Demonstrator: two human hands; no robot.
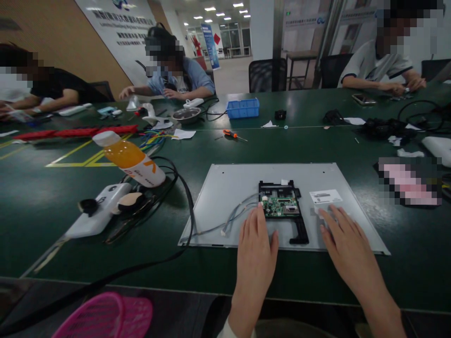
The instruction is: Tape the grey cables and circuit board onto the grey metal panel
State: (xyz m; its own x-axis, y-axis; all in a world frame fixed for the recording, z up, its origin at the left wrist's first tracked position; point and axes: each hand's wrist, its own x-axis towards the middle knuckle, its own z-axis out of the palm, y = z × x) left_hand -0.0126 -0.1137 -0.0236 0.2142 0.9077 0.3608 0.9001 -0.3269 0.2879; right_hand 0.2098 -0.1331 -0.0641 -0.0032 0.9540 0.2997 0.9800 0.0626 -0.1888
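Note:
A grey metal panel (218, 197) lies flat on the green table in front of me. On its middle sits a black plastic frame (301, 230) with a green circuit board (276, 206). Thin grey cables (234, 216) run from the board's left side across the panel. My left hand (256, 249) rests with its fingertips at the board's lower left edge, thumb apart, holding nothing. To the right, my right hand (347, 244) is spread over the panel, its fingertips just below a white label (326, 196), with nothing held.
An orange drink bottle (132, 159), a white power strip (100, 211) and a black cable (188, 197) are at the left. Beyond the panel lie an orange screwdriver (232, 135) and a blue basket (243, 109). Several people sit across the table (158, 263).

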